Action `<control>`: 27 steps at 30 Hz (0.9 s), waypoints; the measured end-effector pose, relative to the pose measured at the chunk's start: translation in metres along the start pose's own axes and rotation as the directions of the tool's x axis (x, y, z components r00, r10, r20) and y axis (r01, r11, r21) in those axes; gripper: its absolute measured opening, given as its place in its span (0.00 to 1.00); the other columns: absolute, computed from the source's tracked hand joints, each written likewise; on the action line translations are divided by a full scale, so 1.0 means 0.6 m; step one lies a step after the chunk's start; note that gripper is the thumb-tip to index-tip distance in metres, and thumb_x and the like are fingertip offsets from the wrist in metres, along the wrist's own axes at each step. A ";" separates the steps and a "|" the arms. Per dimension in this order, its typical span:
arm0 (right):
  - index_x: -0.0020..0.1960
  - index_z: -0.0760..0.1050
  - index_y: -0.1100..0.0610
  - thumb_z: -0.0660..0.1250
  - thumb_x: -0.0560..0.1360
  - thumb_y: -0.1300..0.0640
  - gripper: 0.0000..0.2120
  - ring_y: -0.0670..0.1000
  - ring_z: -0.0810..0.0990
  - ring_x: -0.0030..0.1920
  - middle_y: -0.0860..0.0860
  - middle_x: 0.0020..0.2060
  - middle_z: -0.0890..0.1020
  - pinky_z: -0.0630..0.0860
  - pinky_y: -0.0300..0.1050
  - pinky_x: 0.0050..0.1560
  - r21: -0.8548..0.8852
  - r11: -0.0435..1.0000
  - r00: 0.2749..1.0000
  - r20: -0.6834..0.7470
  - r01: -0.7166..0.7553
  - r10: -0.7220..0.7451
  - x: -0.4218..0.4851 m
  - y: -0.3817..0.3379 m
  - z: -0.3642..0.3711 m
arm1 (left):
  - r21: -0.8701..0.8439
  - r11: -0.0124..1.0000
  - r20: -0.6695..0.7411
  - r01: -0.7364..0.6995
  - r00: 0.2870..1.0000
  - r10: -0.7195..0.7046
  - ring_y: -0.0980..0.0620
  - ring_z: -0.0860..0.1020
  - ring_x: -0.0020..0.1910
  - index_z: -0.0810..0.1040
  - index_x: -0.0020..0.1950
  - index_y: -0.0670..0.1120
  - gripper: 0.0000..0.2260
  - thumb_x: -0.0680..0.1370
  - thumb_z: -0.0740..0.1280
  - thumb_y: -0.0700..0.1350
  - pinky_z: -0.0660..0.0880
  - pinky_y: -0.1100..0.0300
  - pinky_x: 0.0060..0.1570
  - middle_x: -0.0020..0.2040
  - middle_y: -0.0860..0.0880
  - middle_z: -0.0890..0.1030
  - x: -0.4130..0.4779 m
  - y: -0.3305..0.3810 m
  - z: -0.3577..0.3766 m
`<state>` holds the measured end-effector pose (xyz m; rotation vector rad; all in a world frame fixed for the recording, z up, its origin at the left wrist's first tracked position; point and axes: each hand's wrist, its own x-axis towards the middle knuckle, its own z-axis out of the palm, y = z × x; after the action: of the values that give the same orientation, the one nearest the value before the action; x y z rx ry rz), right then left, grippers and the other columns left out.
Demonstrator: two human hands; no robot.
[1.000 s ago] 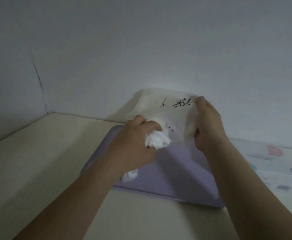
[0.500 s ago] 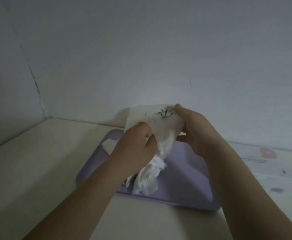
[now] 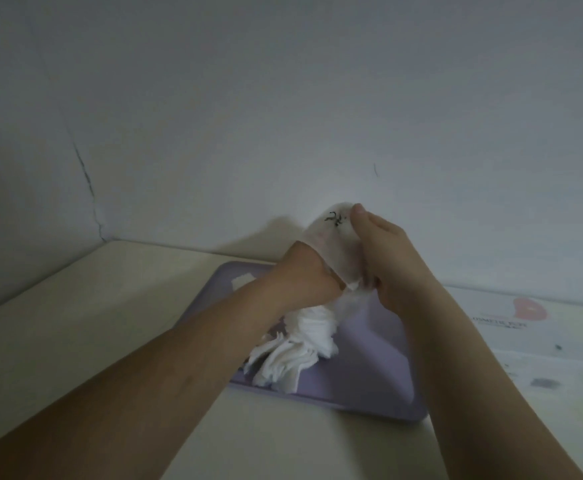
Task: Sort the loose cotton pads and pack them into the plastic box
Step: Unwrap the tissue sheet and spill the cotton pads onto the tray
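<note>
Directly beneath the two hands, on the lilac tray [image 3: 369,372], a heap of white cotton pads [image 3: 293,351] is fanned out, its long axis running from the bag's mouth down toward the tray's near-left edge. The translucent bag [image 3: 330,251] is held mouth-down, gripped low at its side by the left hand [image 3: 302,277] and pinched at its printed top by the right hand [image 3: 387,268]. The heap is found nearer the left hand (a single pad [image 3: 243,280] sits apart at the far-left corner). No plastic box can be made out; printed packaging [image 3: 511,317] lies to the right.
</note>
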<state>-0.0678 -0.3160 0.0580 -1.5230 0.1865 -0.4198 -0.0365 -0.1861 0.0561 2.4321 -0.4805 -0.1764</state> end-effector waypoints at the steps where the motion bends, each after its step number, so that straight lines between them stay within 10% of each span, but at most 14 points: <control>1: 0.41 0.85 0.45 0.63 0.85 0.45 0.18 0.47 0.86 0.50 0.45 0.45 0.88 0.82 0.49 0.57 -0.004 1.000 1.000 -0.001 0.012 -0.012 0.001 -0.001 0.002 | -0.013 1.000 -0.014 -0.009 1.000 0.009 0.39 0.83 0.57 0.78 0.62 0.34 0.15 0.78 0.70 0.41 0.71 0.58 0.42 0.57 0.38 0.83 0.007 0.002 0.002; 8: 0.53 0.85 0.51 0.62 0.85 0.45 0.16 0.53 0.88 0.56 0.51 0.53 0.89 0.81 0.57 0.65 0.090 0.996 1.000 0.017 0.008 -0.010 0.009 -0.002 -0.019 | -0.007 0.998 -0.106 -0.068 0.992 0.067 0.38 0.82 0.56 0.77 0.62 0.32 0.14 0.79 0.69 0.38 0.72 0.58 0.44 0.56 0.36 0.83 0.007 0.008 -0.002; 12: 0.58 0.84 0.50 0.61 0.86 0.46 0.15 0.52 0.88 0.56 0.51 0.54 0.89 0.81 0.56 0.65 0.197 0.980 0.998 -0.054 0.042 -0.032 0.014 -0.001 -0.033 | 0.051 0.923 -0.039 -0.381 0.923 0.383 0.49 0.81 0.47 0.80 0.45 0.44 0.04 0.80 0.68 0.41 0.76 0.66 0.48 0.41 0.49 0.82 0.002 -0.023 -0.009; 17: 0.63 0.82 0.49 0.59 0.86 0.45 0.16 0.54 0.86 0.61 0.53 0.58 0.88 0.79 0.60 0.68 0.265 0.960 0.995 -0.062 0.087 -0.073 0.012 -0.009 -0.035 | 0.273 0.861 0.146 -0.429 0.903 0.404 0.50 0.80 0.49 0.82 0.44 0.43 0.15 0.76 0.67 0.55 0.78 0.50 0.53 0.50 0.50 0.81 -0.005 -0.060 -0.021; 20: 0.58 0.83 0.48 0.58 0.87 0.46 0.15 0.52 0.87 0.58 0.51 0.54 0.89 0.81 0.56 0.63 0.264 0.957 0.993 -0.009 0.117 -0.119 0.004 -0.015 -0.024 | 0.118 0.935 0.113 -0.335 0.940 0.322 0.54 0.82 0.53 0.83 0.52 0.46 0.18 0.78 0.67 0.60 0.78 0.55 0.57 0.51 0.54 0.85 -0.012 -0.036 -0.024; 24: 0.68 0.81 0.49 0.60 0.86 0.46 0.16 0.52 0.86 0.61 0.52 0.59 0.88 0.81 0.55 0.66 0.223 0.963 0.988 0.009 0.150 -0.156 -0.004 -0.021 -0.018 | -0.099 0.937 -0.068 -0.334 0.942 0.328 0.57 0.76 0.33 0.81 0.45 0.48 0.05 0.79 0.67 0.44 0.77 0.63 0.37 0.32 0.57 0.79 -0.006 -0.006 -0.023; 27: 0.66 0.82 0.44 0.61 0.86 0.48 0.13 0.46 0.86 0.60 0.45 0.59 0.87 0.83 0.49 0.59 0.184 0.964 0.980 0.026 0.190 -0.198 -0.007 -0.023 -0.016 | -0.261 0.881 -0.003 -0.396 0.913 0.409 0.61 0.83 0.48 0.82 0.57 0.53 0.11 0.77 0.70 0.55 0.78 0.67 0.48 0.48 0.59 0.86 0.003 0.003 -0.015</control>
<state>-0.0770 -0.3235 0.0703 -1.3744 -0.0355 -0.5438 -0.0332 -0.1827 0.0643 2.0270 -0.9167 -0.1140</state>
